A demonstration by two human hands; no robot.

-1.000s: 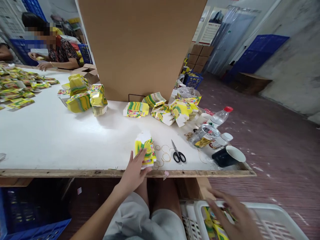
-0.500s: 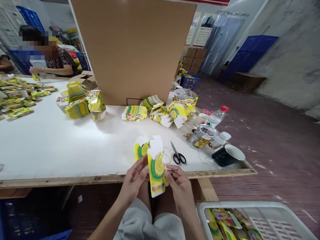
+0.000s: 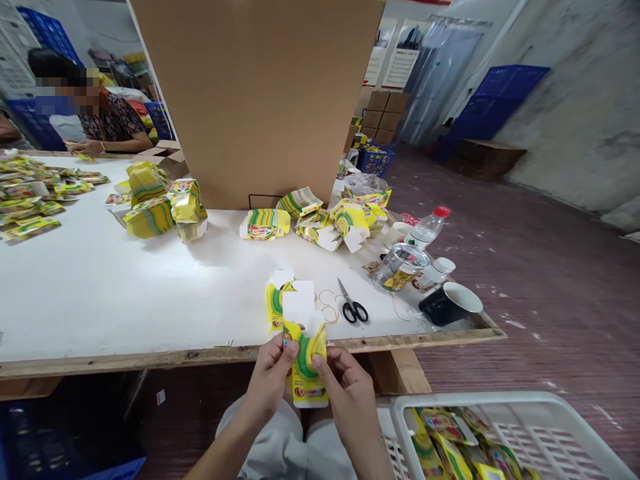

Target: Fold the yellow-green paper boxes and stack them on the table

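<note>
Between my two hands, just past the table's near edge, is a yellow and green printed carton (image 3: pixel 310 380) with white flaps standing up at its far end. My left hand (image 3: pixel 273 373) grips its left side, thumb on the front. At the right side, my right hand (image 3: pixel 347 383) pinches it with the thumb on the printed face. Another such carton (image 3: pixel 275 307) lies on the table right behind it. Scissors with black handles (image 3: pixel 354 308) lie to the right, beside thin rubber bands (image 3: pixel 329 313).
Bundles of flat cartons (image 3: pixel 265 225) stand along a big cardboard sheet (image 3: pixel 255 100). A dark mug (image 3: pixel 443 305), a clear jar (image 3: pixel 400 268) and a bottle (image 3: pixel 425 230) crowd the right corner. A white basket (image 3: pixel 525 400) with packets sits lower right. A co-worker (image 3: pixel 110 120) sits far left.
The carton has tilted and come lower, its white flaps now standing upright. My right hand has shifted from its edge to a thumb grip on the front. The co-worker's hands have lowered.
</note>
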